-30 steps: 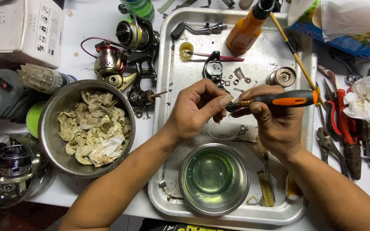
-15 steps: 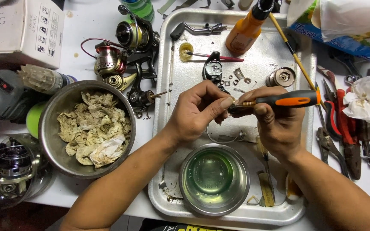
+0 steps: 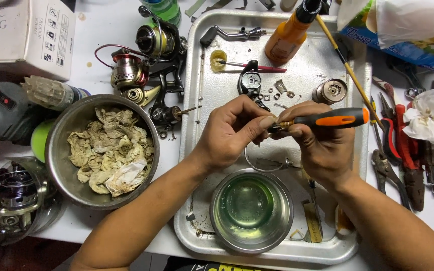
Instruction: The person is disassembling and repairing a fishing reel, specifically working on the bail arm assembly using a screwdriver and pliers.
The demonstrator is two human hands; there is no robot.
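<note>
We work over the metal tray (image 3: 204, 150), which spans the middle of the bench, with a steel bowl of greenish liquid (image 3: 251, 210) at its near edge. A bowl of soiled rags (image 3: 104, 150) sits to the left, and fishing reels (image 3: 149, 55) lie at the far left. Our right hand (image 3: 320, 148) is closed around the orange-and-black screwdriver (image 3: 322, 120); our left hand (image 3: 232, 131) pinches a small part at its tip (too hidden to name). We seem to be mid-way through working a fastener; the next move probably calls for steady pressure along the shaft.
</note>
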